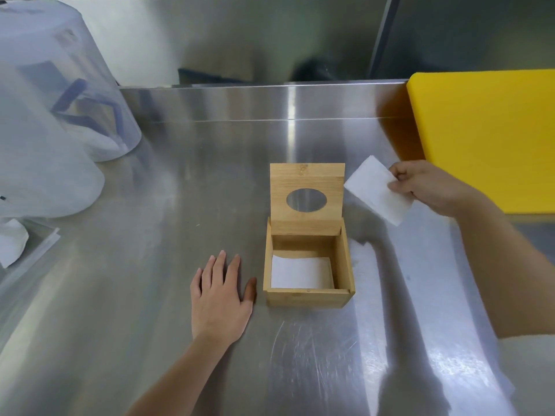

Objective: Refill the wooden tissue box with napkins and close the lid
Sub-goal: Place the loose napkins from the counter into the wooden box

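A square wooden tissue box (308, 298) stands on the steel counter with its hinged lid (307, 180) raised upright; the lid has an oval hole. A white napkin (301, 272) lies flat on the box's floor. My right hand (426, 184) pinches a folded white napkin (377, 190) in the air, up and to the right of the box. My left hand (222, 292) rests flat on the counter just left of the box, fingers spread, thumb near the box's wall. Another white napkin corner (362, 246) shows behind the box's right side.
A yellow cutting board (492, 136) lies at the back right. Translucent plastic containers (60, 94) stand upside down at the left, with crumpled white paper (12, 244) below them. A steel backsplash (240, 40) rises behind the counter.
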